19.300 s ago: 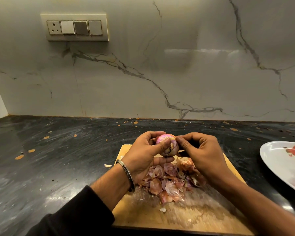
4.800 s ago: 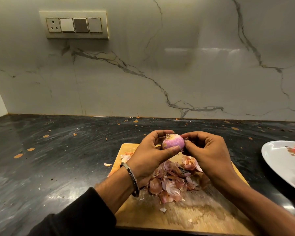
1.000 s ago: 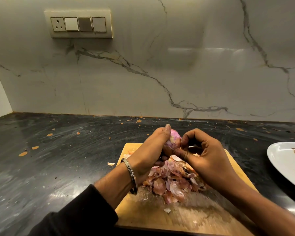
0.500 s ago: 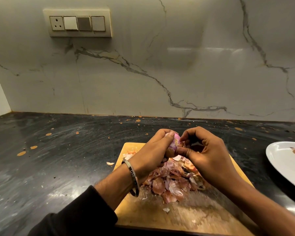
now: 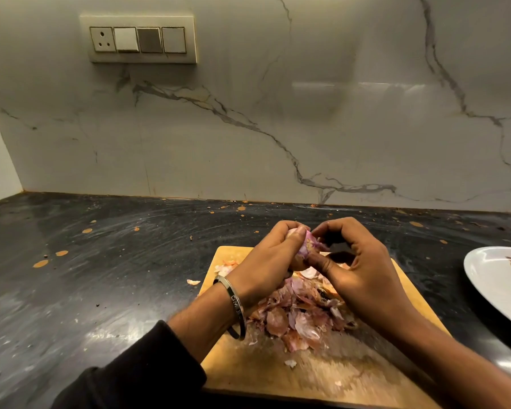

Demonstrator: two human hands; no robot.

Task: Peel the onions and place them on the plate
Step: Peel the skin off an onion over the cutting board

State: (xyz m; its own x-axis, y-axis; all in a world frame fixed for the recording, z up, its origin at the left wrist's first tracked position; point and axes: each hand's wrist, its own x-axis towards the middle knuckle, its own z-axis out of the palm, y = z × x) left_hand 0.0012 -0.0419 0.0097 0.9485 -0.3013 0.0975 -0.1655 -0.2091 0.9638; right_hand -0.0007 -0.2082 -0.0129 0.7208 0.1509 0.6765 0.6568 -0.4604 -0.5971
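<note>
You hold the onion in the air above the far edge of the cutting board, and only a small pink patch of it shows between your hands; your left hand wraps around it with fingers curled over the top and the thumb laid along its near side; your right hand has its fingers bent toward the onion, forefinger at its top and thumb at its underside, seeming to pinch a bit of loose skin there, though the contact is partly hidden; a metal bangle sits on your left wrist, with a dark sleeve behind it; beneath your hands a heap of peels lies across the middle of the board, with a few stray flakes toward its near edge and one flake on the dark countertop just off the board's left edge; the white plate rests at the right edge of the countertop, apart from the board and cut off by the frame, with something red on it that is too cropped to tell; a switch panel is set into the marble wall behind the countertop's far edge
</note>
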